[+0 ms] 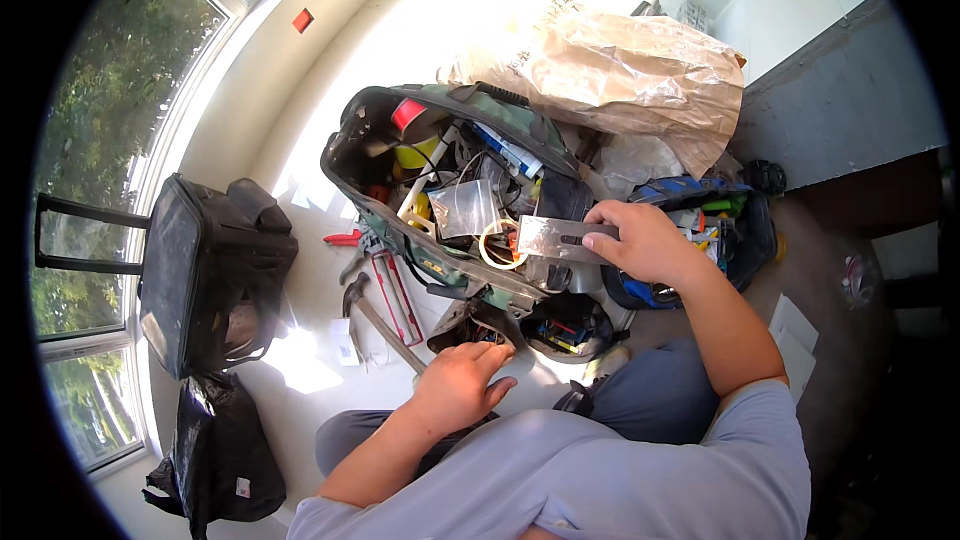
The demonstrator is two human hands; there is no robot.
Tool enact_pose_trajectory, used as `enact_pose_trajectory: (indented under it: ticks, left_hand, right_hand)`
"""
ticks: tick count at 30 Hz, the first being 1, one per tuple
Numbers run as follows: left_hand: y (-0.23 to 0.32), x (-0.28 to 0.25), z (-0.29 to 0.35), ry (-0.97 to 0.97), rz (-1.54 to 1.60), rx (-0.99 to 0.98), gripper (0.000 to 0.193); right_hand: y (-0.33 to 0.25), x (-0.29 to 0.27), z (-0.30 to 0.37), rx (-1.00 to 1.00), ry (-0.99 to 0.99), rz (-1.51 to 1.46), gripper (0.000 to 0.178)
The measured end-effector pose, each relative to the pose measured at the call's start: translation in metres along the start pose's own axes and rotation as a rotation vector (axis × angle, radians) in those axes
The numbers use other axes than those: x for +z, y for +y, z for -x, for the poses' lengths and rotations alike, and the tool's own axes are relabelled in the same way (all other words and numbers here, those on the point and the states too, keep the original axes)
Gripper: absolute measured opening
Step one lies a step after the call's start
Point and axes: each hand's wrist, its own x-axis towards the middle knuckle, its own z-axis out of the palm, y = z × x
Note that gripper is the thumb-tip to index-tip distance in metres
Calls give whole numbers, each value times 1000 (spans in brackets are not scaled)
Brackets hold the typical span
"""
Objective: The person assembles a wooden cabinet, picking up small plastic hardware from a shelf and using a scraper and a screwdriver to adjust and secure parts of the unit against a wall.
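Observation:
My right hand (648, 240) pinches a flat grey metal plate (545, 238) with a slot at the gripped end. The plate is held over the right part of a large open tool bag (405, 237), packed with tools and small parts. Beside the plate is a cream-coloured ring (484, 246), and a clear plastic pouch (465, 208) lies on the bag's contents. My left hand (462, 387), its fingers stretched and thumb apart, is near the bag's front pocket (455, 325); I see nothing in it. Another dark pocket (567, 325) holds small coloured items.
Left of the bag lie a hammer (380, 325), red-handled pliers (345, 239) and a red-framed tool (400, 300). A blue and black bag (625, 292) stands right, a brown paper sack (640, 65) behind. A black trolley case (195, 275) and black plastic bag (225, 460) are by the window.

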Motion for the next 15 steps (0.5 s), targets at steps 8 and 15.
enact_pose_trajectory:
  ticks: [8,15]
  left_hand:
    - [0,1,-31,221,1407,-135,54]
    - [-16,25,-39,75,1183,-284,37]
  right_hand:
    - [-50,129,73,-25,-179,-974,32]
    - [-32,134,54,204,-701,-1076,31]
